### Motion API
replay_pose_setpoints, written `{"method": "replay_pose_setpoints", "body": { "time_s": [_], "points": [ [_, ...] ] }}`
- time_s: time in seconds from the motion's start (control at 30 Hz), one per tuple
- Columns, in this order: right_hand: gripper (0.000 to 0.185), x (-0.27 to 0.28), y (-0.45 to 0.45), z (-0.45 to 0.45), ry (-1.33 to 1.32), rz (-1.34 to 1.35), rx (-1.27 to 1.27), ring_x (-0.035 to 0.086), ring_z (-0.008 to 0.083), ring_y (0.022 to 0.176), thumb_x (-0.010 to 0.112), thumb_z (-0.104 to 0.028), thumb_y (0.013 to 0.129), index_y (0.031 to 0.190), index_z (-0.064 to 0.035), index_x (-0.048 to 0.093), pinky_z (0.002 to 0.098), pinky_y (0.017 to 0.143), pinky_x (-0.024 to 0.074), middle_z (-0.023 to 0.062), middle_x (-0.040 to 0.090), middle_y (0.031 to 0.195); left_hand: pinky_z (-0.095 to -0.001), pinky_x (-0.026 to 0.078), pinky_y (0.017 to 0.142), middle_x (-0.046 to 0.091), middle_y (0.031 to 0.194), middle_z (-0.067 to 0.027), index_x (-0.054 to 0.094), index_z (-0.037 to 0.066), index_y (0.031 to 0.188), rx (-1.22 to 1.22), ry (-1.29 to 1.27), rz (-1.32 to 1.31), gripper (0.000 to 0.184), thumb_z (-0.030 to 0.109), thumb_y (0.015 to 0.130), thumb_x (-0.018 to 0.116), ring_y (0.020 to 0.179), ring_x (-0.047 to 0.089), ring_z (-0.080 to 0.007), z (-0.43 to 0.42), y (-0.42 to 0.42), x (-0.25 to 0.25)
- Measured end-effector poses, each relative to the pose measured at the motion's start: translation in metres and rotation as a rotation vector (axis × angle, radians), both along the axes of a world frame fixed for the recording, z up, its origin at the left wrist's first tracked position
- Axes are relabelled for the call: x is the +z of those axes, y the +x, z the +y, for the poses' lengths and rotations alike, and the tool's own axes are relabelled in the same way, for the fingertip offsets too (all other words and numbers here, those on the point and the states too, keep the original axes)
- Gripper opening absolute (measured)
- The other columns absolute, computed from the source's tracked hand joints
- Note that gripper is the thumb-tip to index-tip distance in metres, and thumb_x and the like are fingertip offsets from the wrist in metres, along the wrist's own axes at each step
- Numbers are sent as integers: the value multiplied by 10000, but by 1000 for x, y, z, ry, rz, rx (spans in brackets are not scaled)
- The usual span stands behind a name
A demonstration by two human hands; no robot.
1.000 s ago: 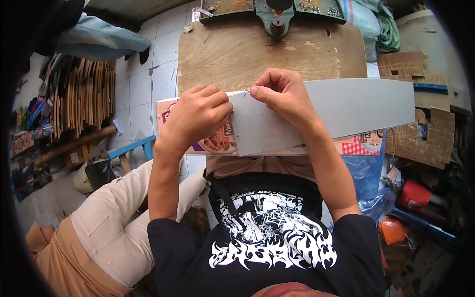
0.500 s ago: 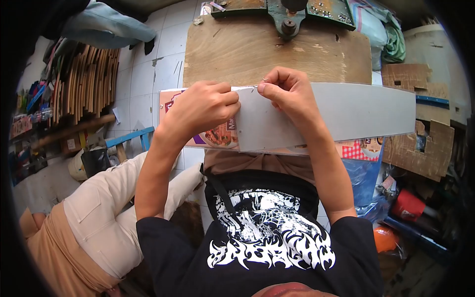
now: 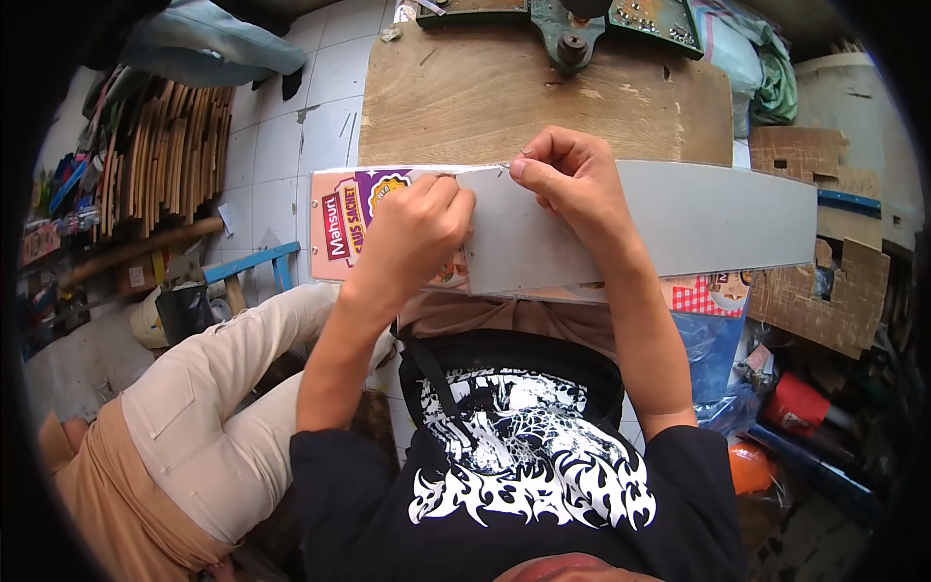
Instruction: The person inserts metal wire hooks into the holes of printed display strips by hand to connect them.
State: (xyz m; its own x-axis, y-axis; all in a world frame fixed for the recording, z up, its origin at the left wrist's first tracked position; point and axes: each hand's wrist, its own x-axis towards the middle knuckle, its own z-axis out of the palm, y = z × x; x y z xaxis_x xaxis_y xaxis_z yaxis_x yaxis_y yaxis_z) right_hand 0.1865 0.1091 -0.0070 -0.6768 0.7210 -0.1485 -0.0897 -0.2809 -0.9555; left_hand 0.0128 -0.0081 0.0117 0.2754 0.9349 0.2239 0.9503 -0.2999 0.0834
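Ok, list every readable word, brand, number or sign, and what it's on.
"Mahsuri": red label on the printed sheet.
"AUS SACHET", start unclear: same sheet.
Yellow badge on it: too small.
Print beneath the grey panel, right side: too small.
Black shirt: stylised, upside-down lettering, not readable.

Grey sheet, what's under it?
A printed sheet shows at the left and along the lower edge. The grey sheet covers its middle, and the left hand hides part of the left end. Anything else between them can't be seen.
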Motion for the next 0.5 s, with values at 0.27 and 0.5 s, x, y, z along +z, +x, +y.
{"method": "replay_pose_setpoints", "body": {
  "time_s": [0.27,0.5],
  "points": [
    [165,1,1,1,-5,-5,-1,523,30,624,752,-143,818,803,-1,668,195,557,408,-22,609,684,-335,497,579,622,727,-105,598,-1,760,453,123,-364,61,19,757,656,629,626,-228,-11,15,-7],
    [157,6,-2,-2,-7,-38,-17,512,25,622,739,-136,827,792,-8,654,191,552,397,-26,603,694,-285,494,579,658,751,-113,653,-36,814,548,166,-939,58,14,797,677,613,629,-167,-18,18,3]
  ]
}}
